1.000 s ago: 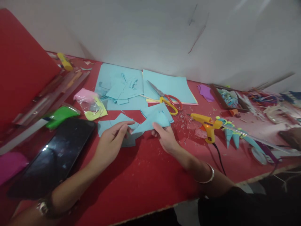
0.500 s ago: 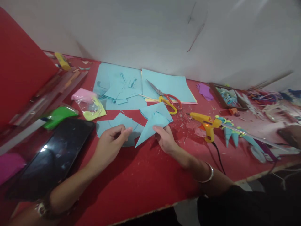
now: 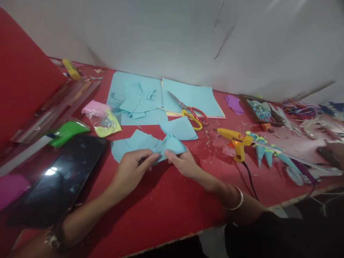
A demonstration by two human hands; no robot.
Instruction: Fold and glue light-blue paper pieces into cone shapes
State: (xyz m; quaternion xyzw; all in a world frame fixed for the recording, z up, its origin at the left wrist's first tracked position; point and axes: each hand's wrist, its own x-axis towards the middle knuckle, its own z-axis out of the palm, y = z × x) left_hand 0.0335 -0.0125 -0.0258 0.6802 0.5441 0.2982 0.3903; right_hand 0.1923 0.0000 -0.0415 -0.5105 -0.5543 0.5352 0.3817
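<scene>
One pair of scissors (image 3: 185, 106), one yellow glue gun (image 3: 236, 141) and one black tablet (image 3: 63, 175) are on the red bench (image 3: 161, 215). Two hands share one folded blue paper (image 3: 173, 144): the left hand (image 3: 130, 168) pinches its narrow end, the right hand (image 3: 186, 164) grips its wider end. The paper sits between each thumb and the fingers, both grips nearly closed.

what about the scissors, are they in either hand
No, the scissors lie partly on a blue sheet, while the left hand and right hand both hold a blue paper piece.
</scene>
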